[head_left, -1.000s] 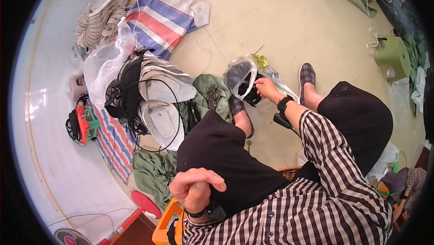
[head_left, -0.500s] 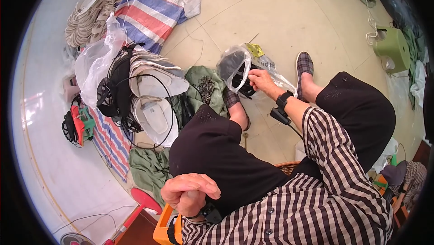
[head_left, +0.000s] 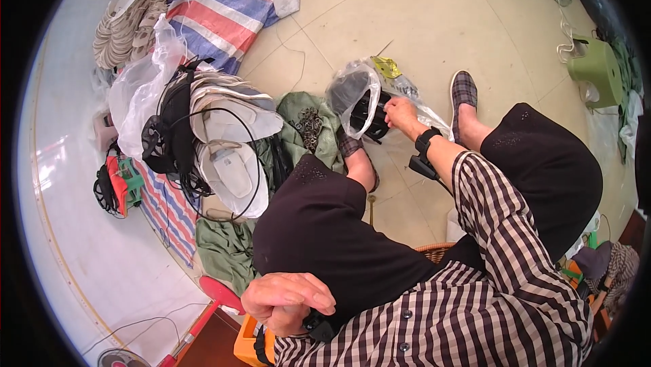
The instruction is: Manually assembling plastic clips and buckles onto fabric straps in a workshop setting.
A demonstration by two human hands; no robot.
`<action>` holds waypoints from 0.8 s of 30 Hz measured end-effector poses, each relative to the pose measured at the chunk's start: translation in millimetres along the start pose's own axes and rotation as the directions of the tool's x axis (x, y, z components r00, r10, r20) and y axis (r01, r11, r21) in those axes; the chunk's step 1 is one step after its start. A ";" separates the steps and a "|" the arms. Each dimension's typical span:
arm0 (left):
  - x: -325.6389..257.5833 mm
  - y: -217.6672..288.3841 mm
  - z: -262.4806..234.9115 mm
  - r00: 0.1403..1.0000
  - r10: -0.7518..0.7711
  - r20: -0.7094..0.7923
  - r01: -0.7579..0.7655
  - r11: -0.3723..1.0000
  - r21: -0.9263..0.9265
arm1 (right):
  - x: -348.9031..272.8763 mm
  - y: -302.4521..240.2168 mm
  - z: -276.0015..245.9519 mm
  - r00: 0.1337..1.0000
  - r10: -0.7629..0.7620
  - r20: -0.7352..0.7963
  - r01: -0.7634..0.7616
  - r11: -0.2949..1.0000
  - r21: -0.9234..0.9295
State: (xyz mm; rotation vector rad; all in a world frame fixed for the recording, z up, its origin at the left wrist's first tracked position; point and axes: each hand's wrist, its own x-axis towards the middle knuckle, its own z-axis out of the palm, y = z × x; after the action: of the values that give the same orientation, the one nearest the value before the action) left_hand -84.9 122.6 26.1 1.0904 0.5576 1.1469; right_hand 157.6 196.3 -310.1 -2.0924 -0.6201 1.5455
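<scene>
My right hand (head_left: 401, 113) reaches down to the floor and grips the rim of a clear plastic bag (head_left: 352, 96) that holds black parts (head_left: 369, 111). A black band sits on that wrist. My left hand (head_left: 285, 299) rests curled by my left hip at the lower edge, fingers closed, with nothing visible in it. I sit with black trousers and a checked shirt; my checked shoes (head_left: 464, 89) stand on the tiled floor beside the bag.
A pile of white shoe soles (head_left: 227, 123) with black cords lies to the left on a green cloth (head_left: 305, 119). A striped woven sack (head_left: 224, 14) lies beyond it. A green stool (head_left: 597, 69) stands far right. A red-handled tool (head_left: 217, 296) is near my left hand.
My right hand has shifted slightly on the bag's rim, pulling it open a little more. The left hand stays curled at my hip.
</scene>
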 end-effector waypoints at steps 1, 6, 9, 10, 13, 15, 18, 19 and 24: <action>0.6 0.4 0.1 1.000 -0.001 0.008 0.001 1.000 -0.004 | -0.9 -1.9 1.9 1.000 -0.025 0.011 0.025 0.997 0.072; 1.2 1.6 1.6 1.000 -0.006 0.013 0.007 1.000 -0.010 | -2.1 -6.5 3.6 0.997 -0.069 0.017 0.068 0.996 0.050; 1.0 -0.5 2.2 1.000 0.005 0.018 -0.005 1.000 -0.011 | -8.9 -3.7 -6.4 0.998 -0.031 -0.055 0.031 1.000 -0.003; -0.1 -2.0 1.7 1.000 0.012 0.019 -0.012 1.000 -0.028 | -12.3 -3.7 -9.8 0.996 -0.009 -0.084 0.005 0.999 -0.039; -1.2 -1.0 4.4 0.999 0.036 0.027 -0.035 0.999 -0.032 | -27.5 -11.5 -17.4 0.997 -0.056 -0.061 0.054 0.998 -0.039; -1.0 -1.1 8.9 0.999 0.033 -0.016 -0.033 0.999 -0.037 | -39.6 -21.7 -23.6 0.998 -0.065 0.010 0.065 0.998 -0.026; -4.0 -0.5 11.3 0.998 0.011 -0.058 -0.010 1.000 0.017 | -62.0 -39.2 -28.2 0.982 -0.099 0.158 0.104 0.994 -0.024; -3.4 0.4 12.6 0.998 0.010 -0.059 -0.008 0.999 0.036 | -70.7 -44.5 -30.7 0.981 -0.115 0.155 0.121 0.992 -0.028; -9.1 3.7 7.9 0.990 -0.068 -0.123 0.049 0.988 -0.149 | -134.3 -78.7 -45.6 0.903 -0.276 0.329 0.296 0.955 -0.011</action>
State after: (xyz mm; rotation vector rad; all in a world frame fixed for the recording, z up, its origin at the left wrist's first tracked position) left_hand -83.3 111.2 31.3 0.8737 0.5923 1.1928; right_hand 159.1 172.9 -149.7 -1.6999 -1.0546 1.7232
